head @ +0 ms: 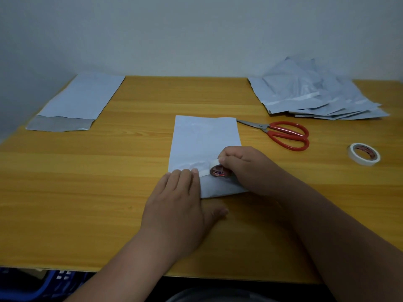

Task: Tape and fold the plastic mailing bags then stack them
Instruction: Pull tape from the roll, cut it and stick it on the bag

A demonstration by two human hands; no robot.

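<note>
1. At a wooden table (pixel 87 182), I work on one pale plastic mailing bag (pixel 202 138) lying flat at the centre, its near end folded up toward me.
2. My left hand (pixel 178 199) lies flat, fingers straight, pressing the bag's near left corner down, fingertips at the start of a white strip of tape (pixel 204 172).
3. My right hand (pixel 246 168) grips a small tape roll (pixel 218 170), fingers curled round it, holding it on the bag along the fold.
4. Red-handled scissors (pixel 281 134) rest just right of the bag, blades closed and pointing at it.
5. A second tape roll (pixel 363 154) sits farther right, near the table edge.
6. A loose heap of mailing bags (pixel 316 94) fans out at the far right.
7. A flat bag (pixel 76 103) lies at the far left, its grey flap open toward me.
</note>
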